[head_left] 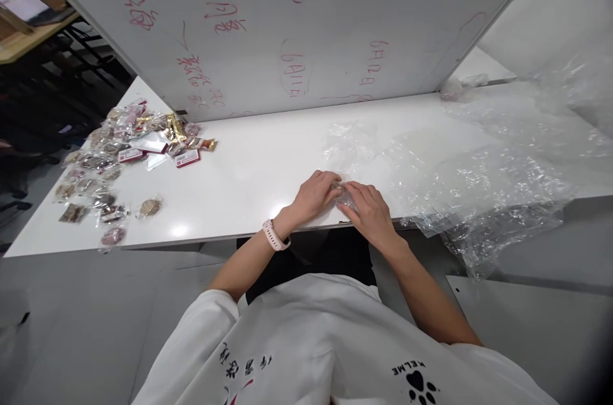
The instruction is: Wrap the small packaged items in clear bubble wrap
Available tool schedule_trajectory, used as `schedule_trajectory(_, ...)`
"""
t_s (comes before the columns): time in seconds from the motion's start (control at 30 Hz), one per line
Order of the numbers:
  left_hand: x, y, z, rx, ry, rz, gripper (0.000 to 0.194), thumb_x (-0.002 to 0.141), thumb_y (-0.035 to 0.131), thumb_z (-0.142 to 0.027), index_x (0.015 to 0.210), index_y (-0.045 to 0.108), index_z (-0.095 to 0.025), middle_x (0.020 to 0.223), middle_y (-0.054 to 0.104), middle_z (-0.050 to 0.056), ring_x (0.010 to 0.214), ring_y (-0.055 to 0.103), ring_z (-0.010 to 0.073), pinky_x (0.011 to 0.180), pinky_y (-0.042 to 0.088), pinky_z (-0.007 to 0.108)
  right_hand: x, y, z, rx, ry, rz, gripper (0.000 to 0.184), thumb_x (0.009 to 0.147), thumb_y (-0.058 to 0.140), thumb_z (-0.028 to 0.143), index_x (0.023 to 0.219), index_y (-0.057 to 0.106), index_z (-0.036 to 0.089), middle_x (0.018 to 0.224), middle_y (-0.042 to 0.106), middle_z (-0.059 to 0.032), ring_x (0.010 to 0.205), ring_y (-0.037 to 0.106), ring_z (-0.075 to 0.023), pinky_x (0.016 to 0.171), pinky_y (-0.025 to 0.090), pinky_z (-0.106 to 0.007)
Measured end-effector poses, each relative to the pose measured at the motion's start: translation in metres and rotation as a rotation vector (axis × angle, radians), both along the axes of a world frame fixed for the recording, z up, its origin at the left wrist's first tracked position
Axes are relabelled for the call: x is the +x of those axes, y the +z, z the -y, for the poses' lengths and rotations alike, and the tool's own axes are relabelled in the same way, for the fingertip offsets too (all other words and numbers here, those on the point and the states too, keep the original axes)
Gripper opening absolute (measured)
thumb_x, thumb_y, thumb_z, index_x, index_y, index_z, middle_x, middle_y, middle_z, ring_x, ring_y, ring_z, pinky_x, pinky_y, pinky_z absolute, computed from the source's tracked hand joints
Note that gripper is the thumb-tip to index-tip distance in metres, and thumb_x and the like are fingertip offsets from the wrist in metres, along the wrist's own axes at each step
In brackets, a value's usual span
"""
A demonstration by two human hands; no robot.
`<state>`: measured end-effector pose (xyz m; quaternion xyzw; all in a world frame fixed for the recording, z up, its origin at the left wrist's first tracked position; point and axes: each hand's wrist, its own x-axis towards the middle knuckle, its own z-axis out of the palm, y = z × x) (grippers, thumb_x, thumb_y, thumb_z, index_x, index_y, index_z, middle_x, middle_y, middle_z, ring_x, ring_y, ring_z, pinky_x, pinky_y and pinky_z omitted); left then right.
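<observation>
My left hand (315,193) and my right hand (368,211) meet near the front edge of the white table (249,168). Both pinch a small clear plastic packet (343,195) between their fingertips; what it contains is too small to make out. A pale pink watch sits on my left wrist. Just beyond my hands lies a crumpled clear plastic bag (354,140).
A heap of small wrapped snack packets (129,149) covers the table's left end. Large sheets of crinkled clear plastic (498,181) spread over the right side and hang off the front edge. A whiteboard with red writing (287,22) stands along the back.
</observation>
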<state>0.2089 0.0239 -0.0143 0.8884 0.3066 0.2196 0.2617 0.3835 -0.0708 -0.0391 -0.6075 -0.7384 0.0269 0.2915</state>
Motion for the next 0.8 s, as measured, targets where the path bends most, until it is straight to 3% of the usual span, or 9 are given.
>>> schedule_trajectory(0.1, -0.018, 0.003, 0.01, -0.104, -0.055, 0.034, 0.04, 0.094, 0.061, -0.046, 0.124, 0.052, -0.022, 0.117, 0.065, 0.009, 0.098, 0.06, 0.0224, 0.082, 0.051, 0.037, 0.003, 0.002, 0.001, -0.037, 0.042, -0.05, 0.041, 0.102, 0.041, 0.042, 0.134, 0.058, 0.022, 0.124, 0.067, -0.0121, 0.11, 0.057, -0.0305, 0.092, 0.047, -0.046)
schedule_trajectory(0.2, -0.027, 0.004, 0.015, -0.138, -0.061, 0.107, 0.04, 0.092, 0.064, -0.047, 0.122, 0.055, -0.022, 0.122, 0.062, 0.01, 0.104, 0.059, 0.0225, 0.088, 0.051, 0.038, 0.008, 0.005, -0.004, -0.057, 0.071, -0.109, 0.037, 0.103, 0.04, 0.044, 0.122, 0.063, 0.022, 0.116, 0.069, -0.0101, 0.106, 0.057, -0.028, 0.09, 0.047, -0.043)
schedule_trajectory(0.3, -0.024, -0.001, 0.018, -0.089, 0.088, 0.122, 0.029, 0.094, 0.061, -0.046, 0.105, 0.061, -0.019, 0.112, 0.063, 0.01, 0.108, 0.056, 0.025, 0.093, 0.048, 0.042, 0.01, 0.007, -0.021, -0.054, 0.068, -0.126, 0.041, 0.104, 0.035, 0.045, 0.099, 0.068, 0.022, 0.113, 0.068, -0.0104, 0.1, 0.055, -0.0264, 0.087, 0.045, -0.042)
schedule_trajectory(0.37, -0.019, -0.005, 0.018, -0.113, 0.212, 0.13, 0.028, 0.096, 0.056, -0.045, 0.091, 0.061, -0.018, 0.098, 0.063, 0.008, 0.099, 0.056, 0.0231, 0.089, 0.049, 0.041, 0.009, 0.009, -0.038, -0.083, 0.076, -0.123, 0.049, 0.104, 0.03, 0.048, 0.083, 0.066, 0.022, 0.107, 0.069, -0.0098, 0.094, 0.054, -0.0253, 0.084, 0.043, -0.041)
schedule_trajectory(0.47, -0.013, -0.01, 0.015, -0.198, 0.365, 0.213, 0.022, 0.098, 0.053, -0.04, 0.096, 0.058, -0.019, 0.094, 0.061, 0.005, 0.084, 0.058, 0.0175, 0.077, 0.05, 0.034, 0.006, 0.009, -0.066, -0.189, 0.087, -0.117, 0.056, 0.103, 0.028, 0.054, 0.069, 0.058, 0.022, 0.085, 0.066, -0.0075, 0.085, 0.054, -0.0235, 0.078, 0.038, -0.039)
schedule_trajectory(0.57, -0.008, -0.013, 0.009, -0.08, 0.399, 0.286, 0.01, 0.098, 0.051, -0.027, 0.103, 0.058, -0.021, 0.104, 0.062, 0.007, 0.095, 0.058, 0.0187, 0.08, 0.051, 0.033, 0.0, 0.007, -0.089, -0.27, 0.053, -0.103, 0.06, 0.101, 0.034, 0.059, 0.056, 0.046, 0.02, 0.069, 0.058, -0.0057, 0.075, 0.052, -0.0207, 0.074, 0.036, -0.036)
schedule_trajectory(0.67, -0.006, -0.014, 0.004, 0.053, 0.314, 0.251, 0.018, 0.098, 0.043, -0.018, 0.095, 0.06, -0.021, 0.1, 0.064, 0.006, 0.1, 0.058, 0.0205, 0.087, 0.05, 0.037, -0.006, 0.004, -0.095, -0.178, -0.051, -0.149, 0.054, 0.097, 0.044, 0.058, 0.059, 0.051, 0.021, 0.074, 0.058, -0.0063, 0.076, 0.053, -0.021, 0.073, 0.04, -0.036)
schedule_trajectory(0.73, -0.01, -0.012, 0.003, 0.038, 0.275, 0.206, 0.021, 0.099, 0.04, -0.018, 0.098, 0.061, -0.021, 0.101, 0.067, 0.006, 0.099, 0.061, 0.0205, 0.088, 0.049, 0.038, -0.007, 0.004, -0.086, -0.055, -0.104, -0.201, 0.043, 0.099, 0.044, 0.052, 0.074, 0.062, 0.022, 0.085, 0.063, -0.0086, 0.085, 0.056, -0.0235, 0.078, 0.044, -0.038)
schedule_trajectory(0.8, -0.018, -0.01, 0.005, 0.014, 0.262, 0.134, 0.017, 0.099, 0.047, -0.025, 0.108, 0.061, -0.02, 0.108, 0.068, 0.007, 0.103, 0.062, 0.022, 0.091, 0.048, 0.04, -0.005, 0.004, -0.071, 0.006, -0.023, -0.228, 0.036, 0.101, 0.041, 0.046, 0.096, 0.068, 0.023, 0.102, 0.066, -0.0103, 0.099, 0.058, -0.0254, 0.088, 0.047, -0.041)
